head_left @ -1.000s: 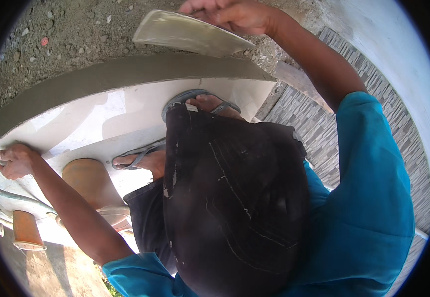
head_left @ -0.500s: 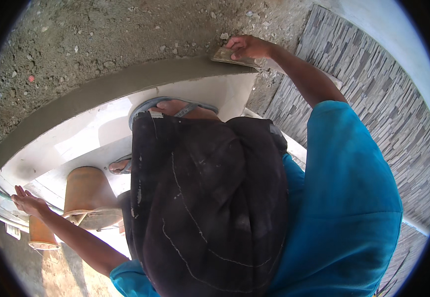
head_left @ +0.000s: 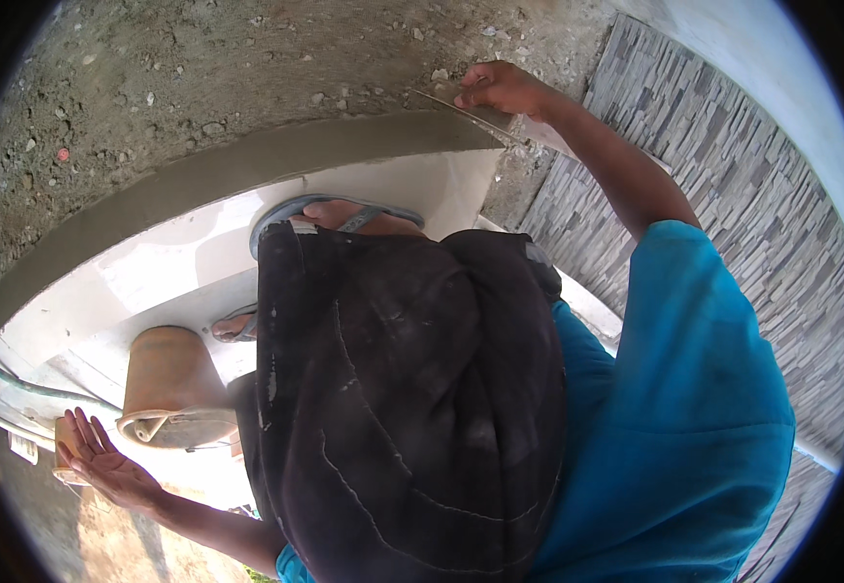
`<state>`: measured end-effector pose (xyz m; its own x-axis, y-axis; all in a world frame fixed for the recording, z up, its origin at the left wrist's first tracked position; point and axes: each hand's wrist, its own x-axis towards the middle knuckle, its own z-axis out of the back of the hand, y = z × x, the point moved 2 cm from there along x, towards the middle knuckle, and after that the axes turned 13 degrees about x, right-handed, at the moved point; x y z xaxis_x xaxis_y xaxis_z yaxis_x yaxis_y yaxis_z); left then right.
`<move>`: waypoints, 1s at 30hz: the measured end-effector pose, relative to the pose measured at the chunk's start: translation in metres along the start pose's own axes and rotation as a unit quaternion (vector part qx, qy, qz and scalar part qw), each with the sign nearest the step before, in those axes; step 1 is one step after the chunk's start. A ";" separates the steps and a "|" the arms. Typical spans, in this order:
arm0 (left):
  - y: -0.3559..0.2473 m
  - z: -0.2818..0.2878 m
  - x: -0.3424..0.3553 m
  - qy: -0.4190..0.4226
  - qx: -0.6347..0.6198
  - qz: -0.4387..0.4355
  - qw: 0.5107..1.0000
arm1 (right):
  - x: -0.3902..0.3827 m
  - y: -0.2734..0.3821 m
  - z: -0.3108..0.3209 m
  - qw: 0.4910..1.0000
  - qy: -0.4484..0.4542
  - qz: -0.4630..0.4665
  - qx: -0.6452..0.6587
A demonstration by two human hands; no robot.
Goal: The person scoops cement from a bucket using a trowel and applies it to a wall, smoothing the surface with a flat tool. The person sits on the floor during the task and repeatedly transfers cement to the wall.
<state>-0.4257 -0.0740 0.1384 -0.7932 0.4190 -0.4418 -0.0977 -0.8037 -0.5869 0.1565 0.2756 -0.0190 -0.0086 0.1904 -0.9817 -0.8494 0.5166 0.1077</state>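
Note:
My right hand (head_left: pixel 509 92) grips a flat plastering float (head_left: pixel 471 116), tilted so its thin edge shows. The float is at the right end of a smooth grey band of plaster (head_left: pixel 247 163), which curves along the top of a pale step (head_left: pixel 179 228). Whether it touches the plaster I cannot tell. Low on the left, my left hand (head_left: pixel 111 468) is open and holds nothing, its fingers spread. It is nearest to an orange bucket (head_left: pixel 174 374) and a smaller bucket (head_left: pixel 69 442) partly hidden behind the fingers.
My sandalled foot (head_left: pixel 344 216) rests on the pale step, the other lower down. Rough soil with small stones (head_left: pixel 218 78) lies beyond the plaster. A stone-patterned wall (head_left: pixel 723 185) rises at the right. A green hose (head_left: pixel 43 391) runs past the buckets.
My right hand has tipped the float from nearly flat onto its edge and shifted slightly right. My left hand has moved down and right, away from the hose, its fingers spreading.

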 end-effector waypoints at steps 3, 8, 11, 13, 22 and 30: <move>0.005 0.023 -0.033 0.029 0.046 0.006 0.999 | 0.018 -0.029 0.016 0.992 -0.056 -0.043 -0.105; 0.009 0.042 -0.080 0.044 0.090 0.047 0.994 | 0.048 -0.077 0.021 0.991 -0.051 -0.015 -0.122; 0.027 0.048 -0.097 0.050 0.074 0.058 0.994 | 0.052 -0.073 0.013 0.993 -0.062 -0.071 -0.072; 0.033 0.045 -0.103 0.046 0.074 0.068 0.994 | 0.045 -0.055 0.003 0.986 -0.072 -0.122 -0.094; 0.040 0.034 -0.103 0.051 0.060 0.083 0.993 | 0.039 -0.016 -0.038 0.998 -0.031 -0.044 0.019; 0.044 0.029 -0.102 0.035 0.055 0.101 0.993 | 0.052 0.037 -0.097 1.000 -0.005 -0.001 -0.004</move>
<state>-0.3664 -0.1647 0.1772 -0.7595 0.2700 -0.5918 -0.0086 -0.9138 -0.4060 0.0736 0.2234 -0.0810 -0.0013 0.1982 -0.9802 -0.8536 0.5104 0.1043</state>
